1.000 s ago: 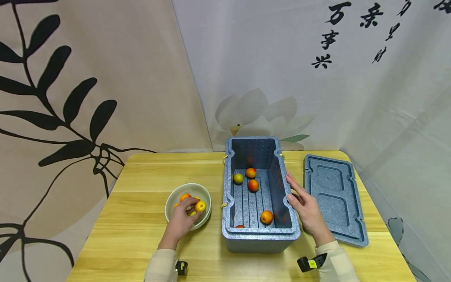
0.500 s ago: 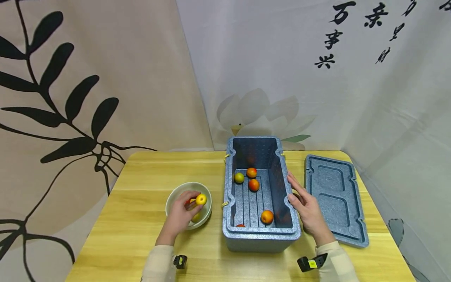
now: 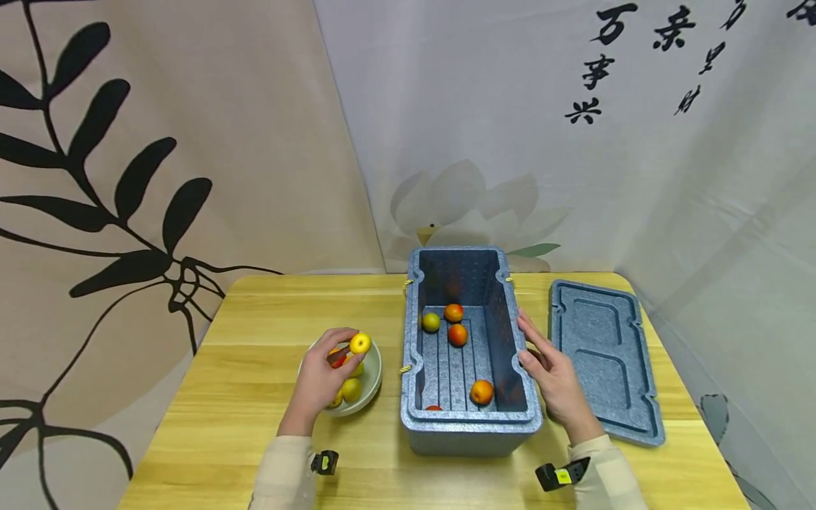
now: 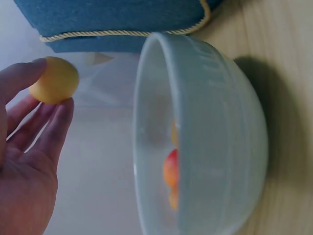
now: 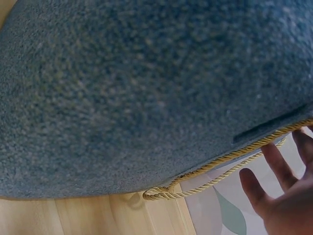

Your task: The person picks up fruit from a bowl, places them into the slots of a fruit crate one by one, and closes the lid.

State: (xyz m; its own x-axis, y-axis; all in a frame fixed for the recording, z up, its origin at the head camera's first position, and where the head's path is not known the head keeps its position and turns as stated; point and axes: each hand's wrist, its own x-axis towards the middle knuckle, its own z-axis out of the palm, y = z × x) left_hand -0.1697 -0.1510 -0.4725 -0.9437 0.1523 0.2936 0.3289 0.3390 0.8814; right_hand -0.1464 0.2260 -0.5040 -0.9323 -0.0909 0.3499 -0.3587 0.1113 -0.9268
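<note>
The person wears a cream long-sleeved top; both sleeves (image 3: pixel 283 471) reach to the wrists, with soft, slightly ribbed cuffs. Each wrist carries a small black device on a strap: the one by the left hand (image 3: pixel 316 383) is a compact black block with a pale spot (image 3: pixel 325 462), the one by the right hand (image 3: pixel 556 380) a longer black band bearing a yellow label (image 3: pixel 564 475). Both hands are bare, without rings or gloves.
</note>
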